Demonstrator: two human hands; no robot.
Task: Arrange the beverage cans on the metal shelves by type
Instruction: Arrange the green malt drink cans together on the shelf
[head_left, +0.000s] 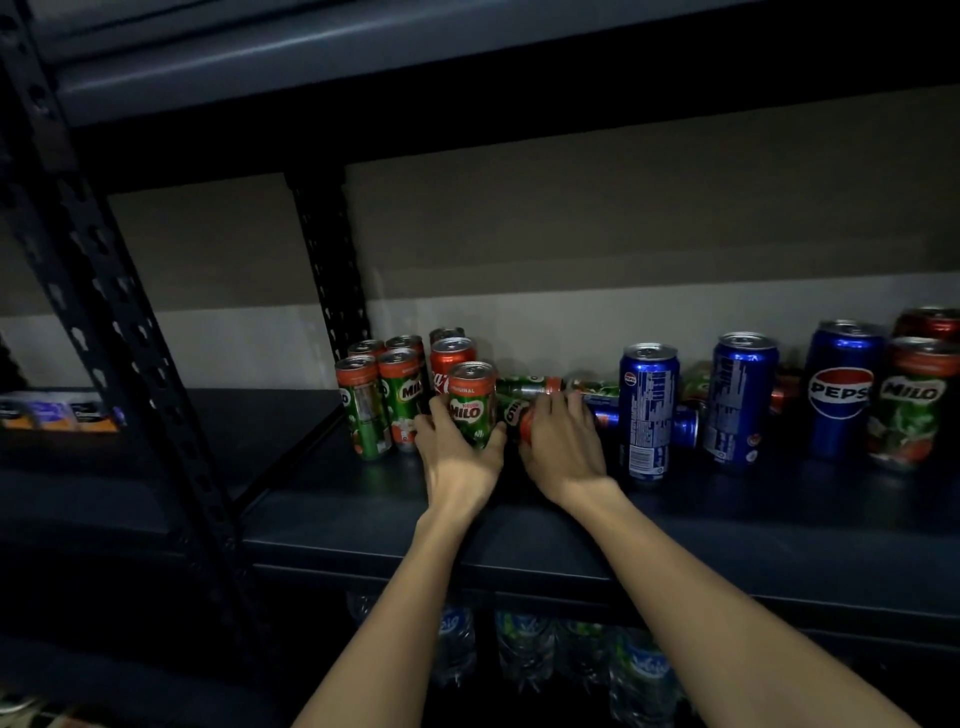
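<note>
Upright Milo can (471, 402) stands on the shelf (519, 519) beside the Milo group (384, 400), left hand (457, 457) fingers wrapped round it. Right hand (563, 447) fingers grip a lying can (519, 415). Risk: crowding may topple neighbouring cans.

The scene is dim, lit softly from the front; the bare hands (511, 447) and the shiny upright cans beside them catch most of the light. Above and left of them the dark metal shelf frame (104, 291) sinks into shadow, bowed by wide-angle distortion. Edges look soft.
</note>
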